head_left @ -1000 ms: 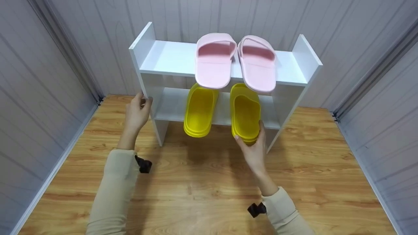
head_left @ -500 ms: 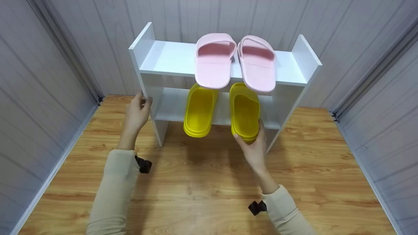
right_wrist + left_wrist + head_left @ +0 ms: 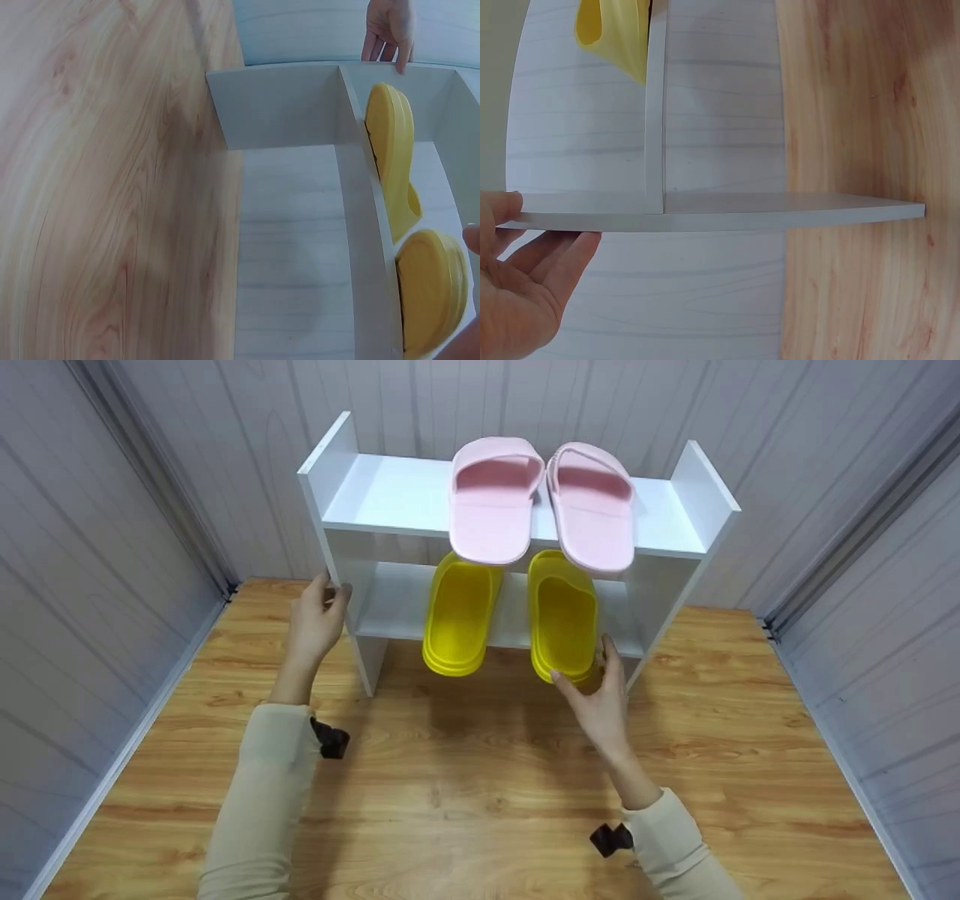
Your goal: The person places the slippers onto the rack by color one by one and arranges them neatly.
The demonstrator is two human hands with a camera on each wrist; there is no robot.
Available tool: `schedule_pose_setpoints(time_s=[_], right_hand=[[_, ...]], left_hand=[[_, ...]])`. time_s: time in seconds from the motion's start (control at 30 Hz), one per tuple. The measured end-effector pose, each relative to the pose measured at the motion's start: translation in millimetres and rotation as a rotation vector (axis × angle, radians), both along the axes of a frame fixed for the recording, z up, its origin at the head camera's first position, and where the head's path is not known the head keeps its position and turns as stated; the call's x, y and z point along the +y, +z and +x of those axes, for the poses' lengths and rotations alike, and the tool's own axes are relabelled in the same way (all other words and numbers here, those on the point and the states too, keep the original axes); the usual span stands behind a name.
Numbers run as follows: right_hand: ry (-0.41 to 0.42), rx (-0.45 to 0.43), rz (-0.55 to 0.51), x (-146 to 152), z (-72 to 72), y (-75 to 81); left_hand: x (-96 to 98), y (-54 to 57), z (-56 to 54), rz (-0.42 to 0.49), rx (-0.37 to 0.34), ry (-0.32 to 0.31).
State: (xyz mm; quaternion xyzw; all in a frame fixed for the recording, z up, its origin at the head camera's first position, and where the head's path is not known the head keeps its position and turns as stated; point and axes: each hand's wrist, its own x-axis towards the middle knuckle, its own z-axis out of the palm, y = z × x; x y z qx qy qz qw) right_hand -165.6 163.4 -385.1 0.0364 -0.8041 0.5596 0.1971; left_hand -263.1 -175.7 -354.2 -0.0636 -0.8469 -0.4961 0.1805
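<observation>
My left hand point(image 3: 316, 619) grips the left side panel of a white shoe rack point(image 3: 386, 499). In the left wrist view the thumb lies on one face of that panel point(image 3: 727, 220) and the fingers on the other. My right hand point(image 3: 604, 712) is at the heel of the right yellow slipper point(image 3: 564, 622), its thumb and fingers spread apart around it; whether the thumb still touches is hard to tell. Beside it on the lower shelf sits the left yellow slipper point(image 3: 457, 619). Both yellow heels jut past the shelf's front edge.
Two pink slippers, the left one point(image 3: 491, 525) and the right one point(image 3: 598, 529), stand side by side on the top shelf. Wood-look floor point(image 3: 450, 802) lies in front of the rack. Pale panelled walls point(image 3: 855, 622) enclose it on the back and both sides.
The right yellow slipper slid slightly back on the shelf. My right hand then loosened from its heel and moved a little to the right. My left hand stays on the rack.
</observation>
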Motion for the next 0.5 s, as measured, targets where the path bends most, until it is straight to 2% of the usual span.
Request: schedule_pose_setpoints(time_s=[0.23,0.37,0.5], right_hand=[[0.049,-0.070,0.111,40.6,-8.8,-14.8],[0.080,0.025,0.181,60.5,-10.9,-16.5],[0.076,0.117,0.260,82.2,-9.7,-13.3]], left_hand=[[-1.0,-0.7,0.6,0.013,0.004,-0.012],[-1.6,-2.0,3.1,0.000,0.019,-0.015],[-5.3,-6.3,6.4,-0.086,0.062,-0.021]])
